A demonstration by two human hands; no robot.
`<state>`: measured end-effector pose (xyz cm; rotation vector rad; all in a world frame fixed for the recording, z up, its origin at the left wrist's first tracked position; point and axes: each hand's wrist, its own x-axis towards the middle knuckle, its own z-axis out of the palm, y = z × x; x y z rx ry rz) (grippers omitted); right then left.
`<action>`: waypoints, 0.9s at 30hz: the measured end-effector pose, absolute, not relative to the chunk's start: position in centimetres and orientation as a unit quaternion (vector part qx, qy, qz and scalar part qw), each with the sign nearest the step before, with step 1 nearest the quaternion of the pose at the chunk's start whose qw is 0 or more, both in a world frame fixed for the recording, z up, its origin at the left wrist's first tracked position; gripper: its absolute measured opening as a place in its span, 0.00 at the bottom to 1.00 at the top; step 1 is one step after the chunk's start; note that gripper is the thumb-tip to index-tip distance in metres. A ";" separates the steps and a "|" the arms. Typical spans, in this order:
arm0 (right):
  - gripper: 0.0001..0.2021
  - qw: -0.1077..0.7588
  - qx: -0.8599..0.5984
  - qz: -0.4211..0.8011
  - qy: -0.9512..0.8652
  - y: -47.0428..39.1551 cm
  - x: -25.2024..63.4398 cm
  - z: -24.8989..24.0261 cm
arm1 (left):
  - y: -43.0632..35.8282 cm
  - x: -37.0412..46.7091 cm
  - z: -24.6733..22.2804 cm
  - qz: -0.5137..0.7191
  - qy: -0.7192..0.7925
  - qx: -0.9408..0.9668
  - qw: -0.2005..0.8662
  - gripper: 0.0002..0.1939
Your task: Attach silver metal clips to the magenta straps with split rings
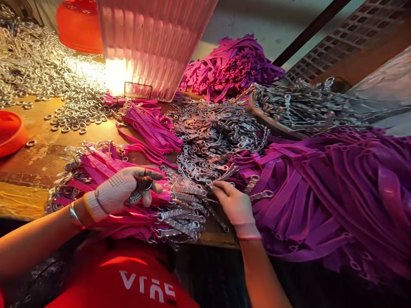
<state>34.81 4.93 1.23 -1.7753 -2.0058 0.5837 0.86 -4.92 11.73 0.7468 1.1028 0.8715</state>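
My left hand (pixel 136 188), in a white dotted glove with dark fingertips, is held over pink straps (pixel 102 164); its fingers are curled, and what they hold, if anything, is hidden. Close to the table's front edge, my right hand (pixel 227 199) wears a pale glove and has thumb and fingers pinched at the metal chain pieces (pixel 199 164). The pinched item is too small to make out. Pink straps with metal chain ends (pixel 183 218) lie below and between the hands. Purple straps (pixel 298 188) are heaped just right of my right hand.
Metal rings (pixel 77 115) spread across the table's left. A lit ribbed panel (pixel 154 42) stands at the back beside a red container (pixel 78 25). An orange-red bowl (pixel 11 132) is at the left edge. More purple straps (pixel 234 64) and chain pieces (pixel 298 105) are piled behind.
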 end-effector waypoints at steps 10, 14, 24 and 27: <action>0.17 0.393 -0.522 0.353 -0.670 0.9 26.9 10.2 | -6.0 0.7 11.0 0.414 0.545 0.439 0.582 0.15; 0.12 0.337 -0.415 0.289 -0.794 -0.3 23.1 10.9 | -6.6 0.7 10.4 0.406 0.518 0.453 0.601 0.23; 0.14 0.193 -0.323 0.219 -0.900 -0.6 20.0 11.1 | -6.8 0.7 10.4 0.403 0.501 0.543 0.541 0.43; 0.17 0.171 -0.244 0.283 -0.912 -0.3 20.0 11.9 | -6.3 0.6 11.1 0.398 0.468 0.530 0.584 0.35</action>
